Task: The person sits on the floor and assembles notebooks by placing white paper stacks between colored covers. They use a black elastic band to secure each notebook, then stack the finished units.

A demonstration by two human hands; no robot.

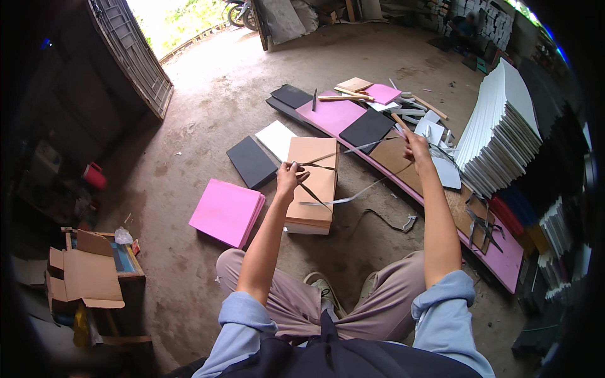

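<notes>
My left hand [288,177] is raised over a stack of tan cardboard sheets [312,189] and pinches the end of several thin grey ribbon strips [328,157]. One strip stretches tight toward my right hand [416,146], which grips its other end further right, above a long pink board [403,164]. More loose strips [340,200] hang down from my left hand across the tan stack. A wooden stick [398,121] shows just behind my right hand; I cannot tell if the hand holds it.
A pink sheet stack [227,211], a black sheet [251,162] and a white sheet [276,138] lie on the dirt floor left of the tan stack. A tall pile of white boards [498,135] stands at right. An open cardboard box [85,274] sits at lower left.
</notes>
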